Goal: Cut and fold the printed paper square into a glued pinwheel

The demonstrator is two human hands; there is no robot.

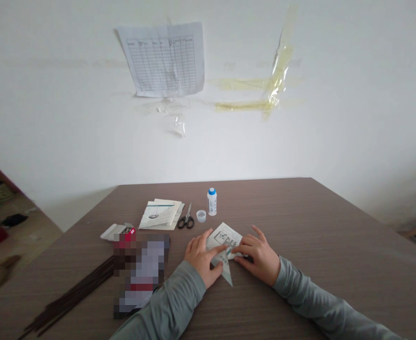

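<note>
A folded printed paper (pixel 223 237), pointed toward me, lies on the brown table (pixel 335 245). My left hand (pixel 203 259) rests on its left side, fingers pressed flat on the sheet. From the right, my right hand (pixel 258 255) presses its fingertips down on the paper's middle fold. Both sleeves are grey-green. The paper's middle is partly hidden under my fingers.
Behind the paper stand a small white bottle with a blue cap (pixel 212 201), a loose cap (pixel 201 216), scissors (pixel 186 219) and a stack of sheets (pixel 161 214). Thin dark sticks (pixel 71 298) and a small box (pixel 121 232) lie at left. A printed table hangs on the wall (pixel 164 59).
</note>
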